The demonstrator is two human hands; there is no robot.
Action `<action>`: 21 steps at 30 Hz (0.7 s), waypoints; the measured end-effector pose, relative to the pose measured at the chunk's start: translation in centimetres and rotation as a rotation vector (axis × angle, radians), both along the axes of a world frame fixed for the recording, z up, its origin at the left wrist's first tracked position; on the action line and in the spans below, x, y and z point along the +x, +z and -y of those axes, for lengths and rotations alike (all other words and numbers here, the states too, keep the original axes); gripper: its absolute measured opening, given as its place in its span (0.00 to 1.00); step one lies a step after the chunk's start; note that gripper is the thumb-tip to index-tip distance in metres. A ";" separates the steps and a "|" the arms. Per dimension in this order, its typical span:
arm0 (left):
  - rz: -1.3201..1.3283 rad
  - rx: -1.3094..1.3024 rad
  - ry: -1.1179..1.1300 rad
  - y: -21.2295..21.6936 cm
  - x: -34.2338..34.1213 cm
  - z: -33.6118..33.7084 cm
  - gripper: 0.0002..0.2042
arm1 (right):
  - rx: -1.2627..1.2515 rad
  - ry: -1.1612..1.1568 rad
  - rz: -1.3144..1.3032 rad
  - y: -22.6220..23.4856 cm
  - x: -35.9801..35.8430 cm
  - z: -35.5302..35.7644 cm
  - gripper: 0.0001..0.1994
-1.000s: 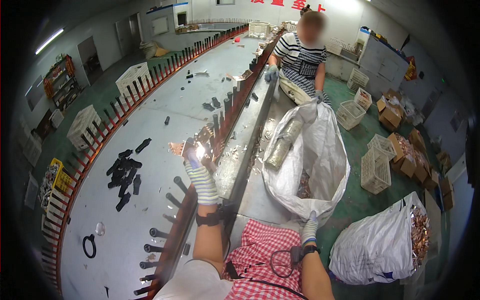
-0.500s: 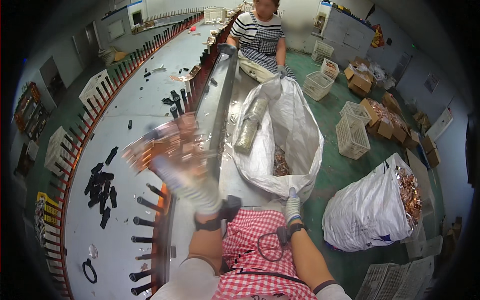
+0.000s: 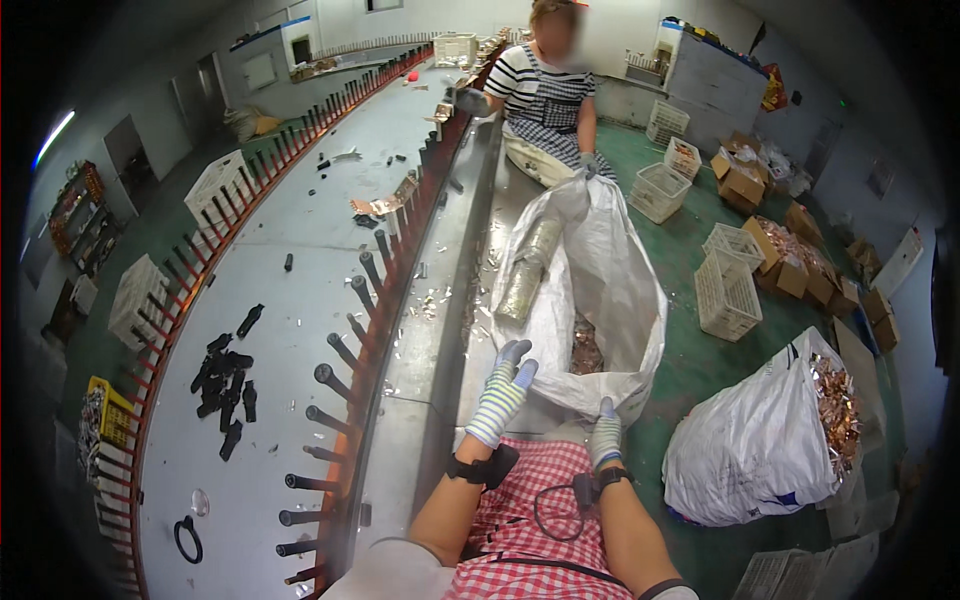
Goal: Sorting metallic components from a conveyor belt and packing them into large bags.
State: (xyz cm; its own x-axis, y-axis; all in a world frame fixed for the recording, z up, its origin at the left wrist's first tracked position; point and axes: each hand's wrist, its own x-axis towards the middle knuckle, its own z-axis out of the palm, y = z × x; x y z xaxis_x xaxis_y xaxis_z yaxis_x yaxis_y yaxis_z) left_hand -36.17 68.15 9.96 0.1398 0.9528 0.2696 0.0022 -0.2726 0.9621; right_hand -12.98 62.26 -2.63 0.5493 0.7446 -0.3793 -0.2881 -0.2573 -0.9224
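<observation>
In front of me a large white woven sack (image 3: 640,290) gapes open, with copper-coloured pieces (image 3: 586,345) at its bottom. My left hand (image 3: 503,395), in a striped glove with grey fingertips, is beside the sack's near left rim. Its fingers are apart and nothing shows in them; whether they touch the sack I cannot tell. My right hand (image 3: 606,437), gloved alike, is closed on the near rim with the thumb up. A taped roll-like bundle (image 3: 530,270) lies against the sack's left side. A co-worker's gloved hand (image 3: 588,163) is at the far rim.
Left stands a long grey table (image 3: 290,350), edged with upright black-tipped rods (image 3: 325,375). Black plastic parts (image 3: 225,385) and a black ring (image 3: 187,540) lie on it. A full white sack (image 3: 760,440) of copper-coloured pieces is at right, near white crates (image 3: 727,295) and cardboard boxes (image 3: 790,265).
My left hand has come from over the table, where it held a blurred bunch of copper-coloured strips, to the sack's rim, and holds none now. My right hand keeps its grip. The view has shifted.
</observation>
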 end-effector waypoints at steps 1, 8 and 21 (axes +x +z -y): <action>-0.005 0.001 0.013 0.5 -0.5 0.0 0.21 | 0.001 0.013 -0.005 0.3 -0.2 0.0 0.23; 0.295 -0.021 0.270 2.7 -4.1 -0.8 0.23 | 0.090 0.022 -0.037 -1.7 0.4 -0.2 0.22; 0.718 0.234 0.643 7.5 -11.0 -6.3 0.31 | 0.058 -0.058 -0.005 -0.2 -1.4 0.3 0.29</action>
